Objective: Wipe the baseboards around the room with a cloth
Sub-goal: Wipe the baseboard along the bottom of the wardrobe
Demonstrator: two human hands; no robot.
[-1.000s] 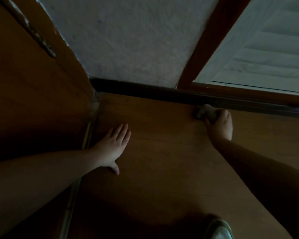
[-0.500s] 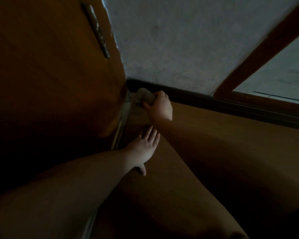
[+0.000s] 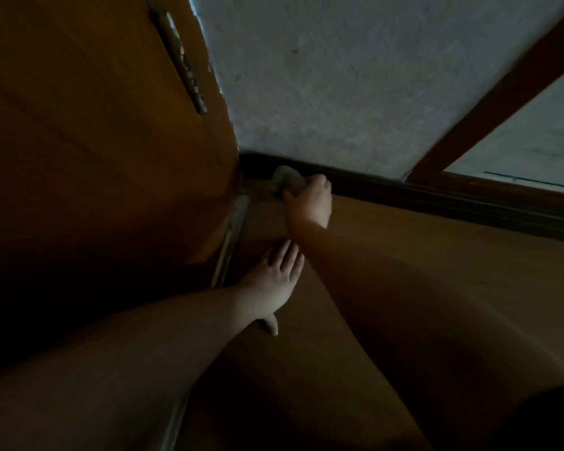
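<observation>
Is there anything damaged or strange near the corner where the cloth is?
Perhaps the hinge on the door: it looks blotchy, possibly rust or old paint. The cloth, held by the right hand, and the baseboard look normal.

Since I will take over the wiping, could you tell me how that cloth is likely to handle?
The cloth looks bunched in the right hand, so it is probably soft and floppy. One grip covers most of it, so likely light. Pressed against the baseboard, it should mould rather than slide stiffly.
</observation>
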